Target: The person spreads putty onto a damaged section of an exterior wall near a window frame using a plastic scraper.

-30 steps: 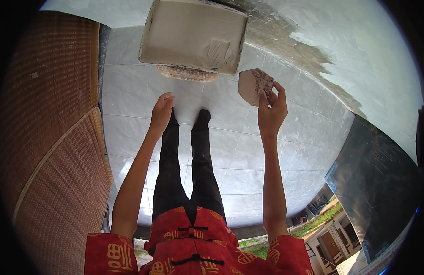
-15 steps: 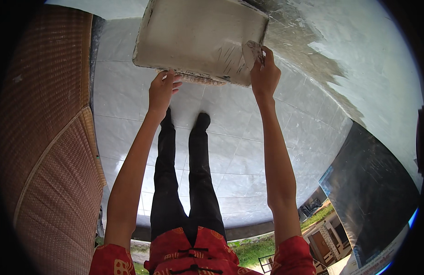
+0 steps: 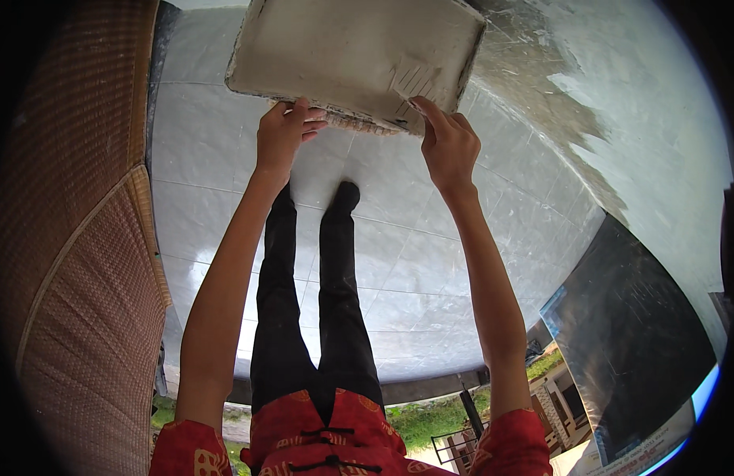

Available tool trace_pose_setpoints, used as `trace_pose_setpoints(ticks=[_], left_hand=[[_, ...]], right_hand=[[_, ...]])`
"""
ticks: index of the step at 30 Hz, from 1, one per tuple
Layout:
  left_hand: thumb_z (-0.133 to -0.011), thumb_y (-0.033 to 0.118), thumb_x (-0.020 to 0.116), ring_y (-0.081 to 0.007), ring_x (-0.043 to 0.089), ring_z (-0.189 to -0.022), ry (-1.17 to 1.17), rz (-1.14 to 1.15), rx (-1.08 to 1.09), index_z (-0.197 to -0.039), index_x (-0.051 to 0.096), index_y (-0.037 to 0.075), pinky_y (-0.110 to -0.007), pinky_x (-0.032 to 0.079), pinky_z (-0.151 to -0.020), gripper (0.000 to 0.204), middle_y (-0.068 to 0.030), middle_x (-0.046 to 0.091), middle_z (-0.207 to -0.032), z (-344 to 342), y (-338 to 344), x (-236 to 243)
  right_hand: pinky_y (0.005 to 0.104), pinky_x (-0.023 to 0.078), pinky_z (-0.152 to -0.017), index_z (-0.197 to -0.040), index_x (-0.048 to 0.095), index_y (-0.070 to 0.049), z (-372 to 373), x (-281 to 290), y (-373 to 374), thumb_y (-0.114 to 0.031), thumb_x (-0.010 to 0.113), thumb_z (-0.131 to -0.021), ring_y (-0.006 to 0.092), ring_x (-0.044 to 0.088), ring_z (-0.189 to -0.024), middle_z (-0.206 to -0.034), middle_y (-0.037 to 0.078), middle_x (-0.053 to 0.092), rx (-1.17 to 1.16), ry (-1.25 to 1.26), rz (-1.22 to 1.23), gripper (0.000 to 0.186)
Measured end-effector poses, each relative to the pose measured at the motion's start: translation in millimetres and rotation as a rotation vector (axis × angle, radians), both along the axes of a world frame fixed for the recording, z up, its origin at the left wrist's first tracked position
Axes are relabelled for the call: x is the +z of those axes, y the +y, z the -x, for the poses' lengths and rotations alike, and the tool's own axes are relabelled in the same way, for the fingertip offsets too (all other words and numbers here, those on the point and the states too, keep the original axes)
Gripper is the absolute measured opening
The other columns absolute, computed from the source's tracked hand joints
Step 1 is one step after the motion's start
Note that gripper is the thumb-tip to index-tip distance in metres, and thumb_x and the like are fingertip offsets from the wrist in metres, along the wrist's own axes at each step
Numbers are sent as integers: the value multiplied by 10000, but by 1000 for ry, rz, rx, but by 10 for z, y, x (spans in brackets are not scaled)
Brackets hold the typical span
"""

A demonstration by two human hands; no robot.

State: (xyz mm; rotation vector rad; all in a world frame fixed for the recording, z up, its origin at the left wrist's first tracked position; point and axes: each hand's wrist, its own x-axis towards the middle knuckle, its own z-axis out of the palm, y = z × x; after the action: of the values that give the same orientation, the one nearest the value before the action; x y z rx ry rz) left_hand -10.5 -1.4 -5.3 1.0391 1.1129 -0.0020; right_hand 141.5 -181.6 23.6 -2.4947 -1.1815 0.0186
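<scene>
A grey-beige shallow tray [image 3: 335,47] with a dark, crusted rim fills the top of the view. My left hand [image 3: 283,136] grips its near edge, the thumb at the rim and the fingers curled beside it. My right hand [image 3: 452,151] is closed at the tray's near right corner, pinching a small flat scraper [image 3: 413,79] coated in the same grey. The blade lies against the tray's surface, where several thin parallel lines show. Below the near rim runs a rough tan strip [image 3: 355,124], whose kind I cannot make out.
A wall [image 3: 620,95] with a patchy white and grey-brown finish rises on the right. Woven brown matting [image 3: 89,278] stands along the left. Grey floor tiles [image 3: 414,262] lie under my feet. A dark panel [image 3: 628,341] leans at the lower right.
My right hand has moved down and slightly left, and the scraper now lies flatter over the lined patch. The tray has shifted up and tilted slightly; my left hand still holds its edge.
</scene>
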Motion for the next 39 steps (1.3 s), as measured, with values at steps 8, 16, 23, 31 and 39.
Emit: trace_pose_setpoints(ticks=[8, 16, 23, 31, 39], left_hand=[[-925, 374, 539, -230, 635, -976, -24, 87, 60, -1083, 495, -10, -303, 497, -836, 417, -148, 627, -1051, 7, 16, 6], [-931, 268, 543, -263, 630, -970, -103, 193, 246, -1058, 465, -24, -329, 516, -909, 328, -180, 588, -1005, -65, -50, 23], [-956, 205, 488, -265, 660, -869, -99, 146, 376, -971, 458, -31, -321, 563, -818, 238, -168, 591, -936, -154, -152, 36], [-940, 239, 526, -276, 652, -892, -97, 142, 381, -986, 440, -32, -331, 557, -847, 287, -170, 583, -932, -142, -184, 35], [-937, 250, 530, -277, 652, -899, -105, 142, 350, -989, 434, -36, -327, 565, -832, 307, -179, 579, -943, -105, -185, 16]], right_hand=[[293, 477, -520, -974, 659, -220, -48, 125, -30, -59, 646, -774, 162, 573, -582, -771, -2, 685, 110, 149, 42, 257], [347, 502, -612, -990, 643, -188, -335, 122, 102, -40, 613, -795, 238, 656, -667, -770, 50, 687, 126, 333, 68, 247], [356, 486, -831, -1130, 613, -151, -586, 91, 181, -12, 602, -790, 255, 643, -957, -1015, 80, 674, 56, 648, 197, 367], [344, 452, -889, -1165, 599, -128, -849, -71, 209, 12, 561, -765, 239, 596, -1055, -1120, 81, 639, 76, 845, 171, 426], [310, 477, -812, -1228, 518, -12, -644, 85, 27, -58, 595, -816, 197, 591, -990, -1106, 122, 618, -76, 1260, 25, 422]])
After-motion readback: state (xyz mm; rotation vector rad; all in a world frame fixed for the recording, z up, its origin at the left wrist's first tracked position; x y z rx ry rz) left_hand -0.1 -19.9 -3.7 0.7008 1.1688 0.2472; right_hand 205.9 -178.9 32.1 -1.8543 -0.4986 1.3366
